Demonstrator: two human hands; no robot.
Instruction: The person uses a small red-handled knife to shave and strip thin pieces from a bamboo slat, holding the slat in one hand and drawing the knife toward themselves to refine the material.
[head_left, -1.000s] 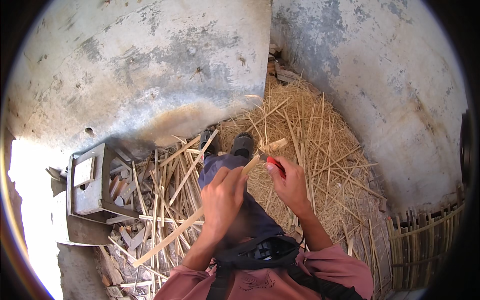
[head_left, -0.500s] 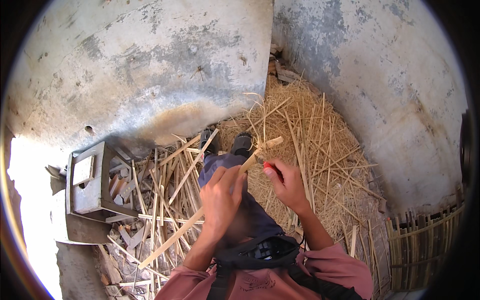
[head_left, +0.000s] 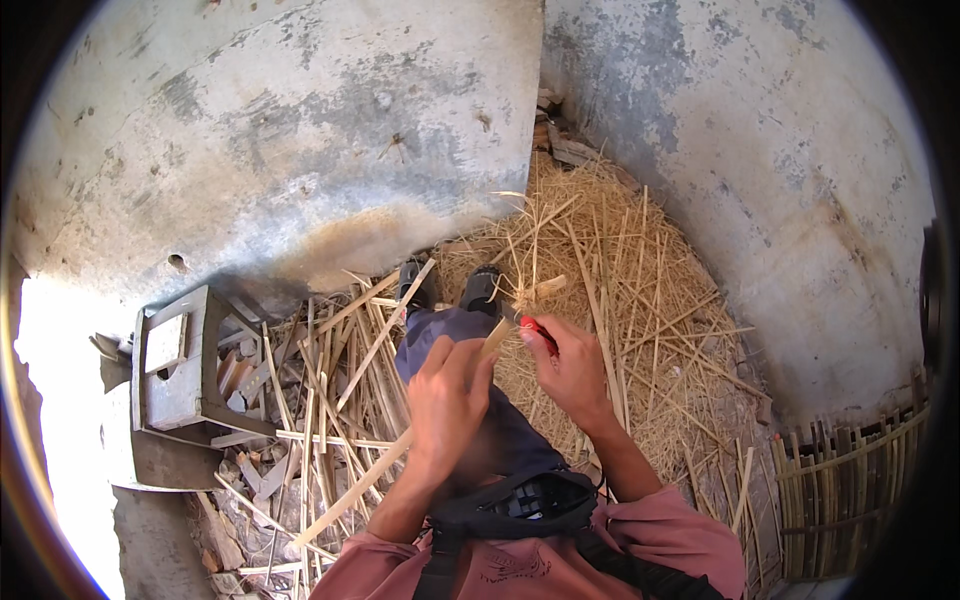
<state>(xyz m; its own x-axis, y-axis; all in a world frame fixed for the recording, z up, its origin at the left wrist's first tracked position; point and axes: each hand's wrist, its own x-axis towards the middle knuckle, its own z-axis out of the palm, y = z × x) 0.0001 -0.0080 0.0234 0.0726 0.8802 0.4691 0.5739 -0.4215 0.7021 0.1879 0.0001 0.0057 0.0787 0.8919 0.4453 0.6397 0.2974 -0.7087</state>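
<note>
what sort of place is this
Probably a makeshift work corner in an old, run-down building: the patchy, weathered wall, the heap of straw-like shavings on the ground, and the loose pale strips scattered by the person's feet suggest it.

The left hand (head_left: 446, 398) hides the pale strip's (head_left: 357, 489) middle.
</note>
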